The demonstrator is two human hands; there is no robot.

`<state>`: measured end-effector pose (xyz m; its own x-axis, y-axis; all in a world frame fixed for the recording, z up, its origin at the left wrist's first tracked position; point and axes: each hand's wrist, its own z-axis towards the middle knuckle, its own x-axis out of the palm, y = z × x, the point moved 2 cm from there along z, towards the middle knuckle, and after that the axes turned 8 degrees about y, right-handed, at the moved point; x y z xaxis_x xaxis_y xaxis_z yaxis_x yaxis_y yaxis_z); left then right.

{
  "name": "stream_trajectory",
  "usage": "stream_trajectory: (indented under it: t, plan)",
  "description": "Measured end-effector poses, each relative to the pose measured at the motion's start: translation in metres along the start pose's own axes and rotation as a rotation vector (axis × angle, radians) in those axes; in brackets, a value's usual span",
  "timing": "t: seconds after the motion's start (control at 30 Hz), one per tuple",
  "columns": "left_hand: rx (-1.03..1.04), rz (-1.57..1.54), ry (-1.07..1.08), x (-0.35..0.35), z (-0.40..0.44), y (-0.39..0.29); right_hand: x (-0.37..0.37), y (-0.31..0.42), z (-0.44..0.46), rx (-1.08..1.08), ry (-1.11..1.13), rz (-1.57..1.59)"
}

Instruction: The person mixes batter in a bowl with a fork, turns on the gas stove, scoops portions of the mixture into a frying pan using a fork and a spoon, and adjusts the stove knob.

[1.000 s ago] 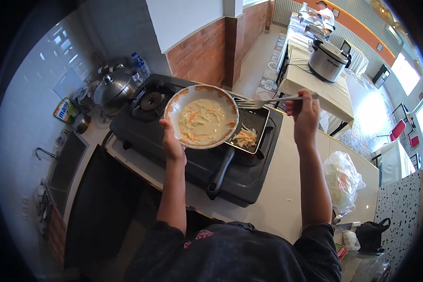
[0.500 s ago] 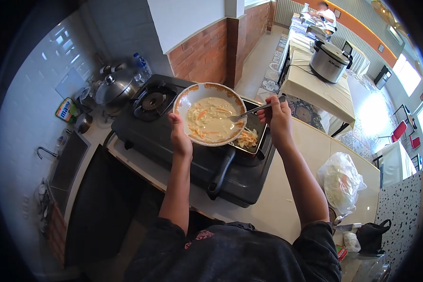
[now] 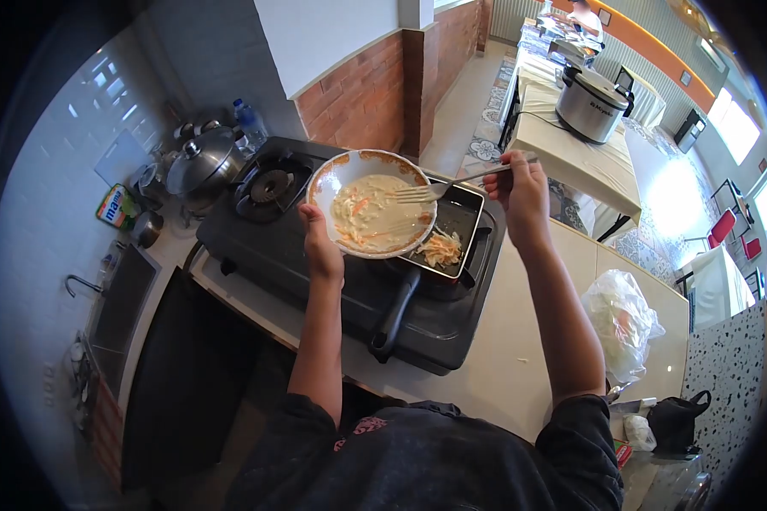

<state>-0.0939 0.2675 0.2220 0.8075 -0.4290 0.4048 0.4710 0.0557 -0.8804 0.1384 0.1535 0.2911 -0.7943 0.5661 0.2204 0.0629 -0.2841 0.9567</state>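
Observation:
My left hand (image 3: pixel 321 243) grips the near left rim of a patterned bowl (image 3: pixel 332 175), thumb on the inside. Pale batter with shredded vegetables (image 3: pixel 368 213) fills part of the bowl, which is held above the stove. In my right hand (image 3: pixel 524 192) is a metal fork (image 3: pixel 452 183), its tines over the right side of the bowl, just above the batter. Partly hidden behind the bowl is a square black frying pan (image 3: pixel 462 211) with a black handle (image 3: pixel 396 315). A clump of shredded vegetables in batter (image 3: pixel 441 249) lies in the pan.
The black gas stove (image 3: pixel 315 289) has a bare burner (image 3: pixel 273 186) at left. Beyond it are a steel pot (image 3: pixel 200 166), a water bottle (image 3: pixel 249 119) and a sink (image 3: pixel 121 298). A plastic bag (image 3: pixel 622 324) lies on the right counter. A rice cooker (image 3: pixel 592 104) and a person (image 3: pixel 586 21) are farther off.
The fork has come up out of the batter, and my right hand has risen slightly and moved right. The bowl has shifted slightly left in view, showing more of the pan.

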Motion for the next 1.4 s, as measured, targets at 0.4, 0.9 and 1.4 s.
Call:
stream_trajectory:
  t: [0.4,0.9,1.4]
  plan:
    - [0.030,0.026,-0.030,-0.012,0.009,-0.003,0.001,0.053,-0.034,-0.504,0.127,-0.703]
    - [-0.073,0.055,-0.039,-0.009,0.002,-0.014,0.004,0.056,-0.043,-0.593,0.278,-0.830]
    - [-0.106,0.047,-0.014,-0.004,-0.001,-0.021,0.018,0.011,-0.011,-0.058,0.075,0.032]
